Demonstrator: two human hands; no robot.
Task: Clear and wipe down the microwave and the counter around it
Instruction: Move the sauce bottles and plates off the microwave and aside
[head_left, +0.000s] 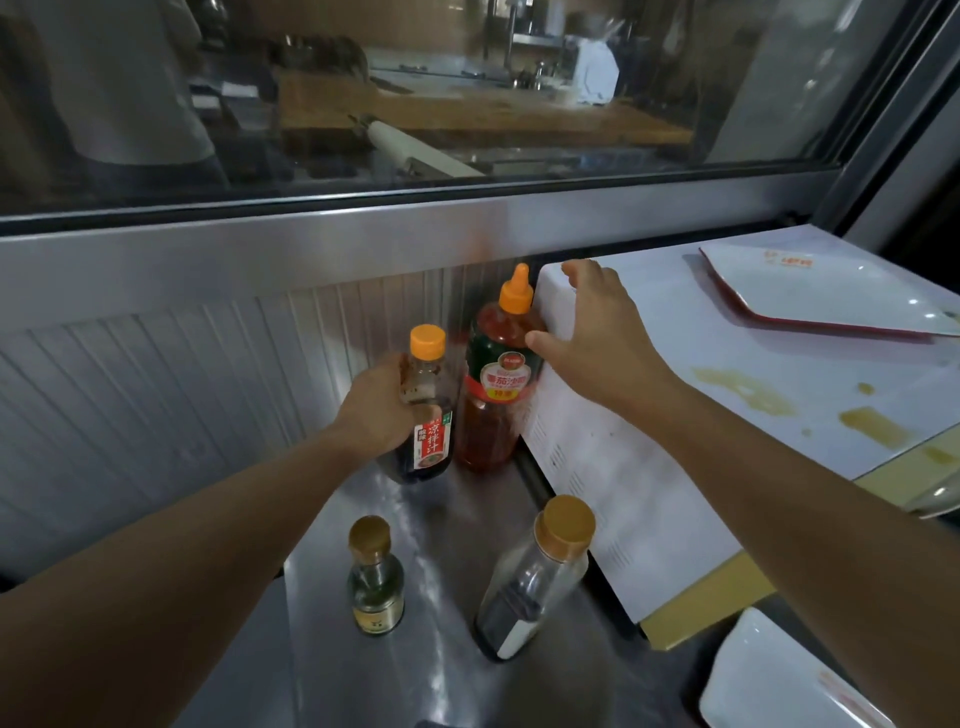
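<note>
A white microwave stands at the right on a steel counter; yellowish stains mark its top. My left hand is shut on a dark sauce bottle with an orange cap and red label. Right beside it stands a red ketchup squeeze bottle, tight against the microwave's left side. My right hand lies spread over the microwave's top left edge, thumb near the ketchup bottle, holding nothing. Nearer to me stand a small bottle with a gold cap and a taller clear bottle of dark liquid.
A white plate with a red rim rests on the microwave's top at the back right. Another white plate lies at the lower right on the counter. A ribbed metal wall and a glass window close off the back.
</note>
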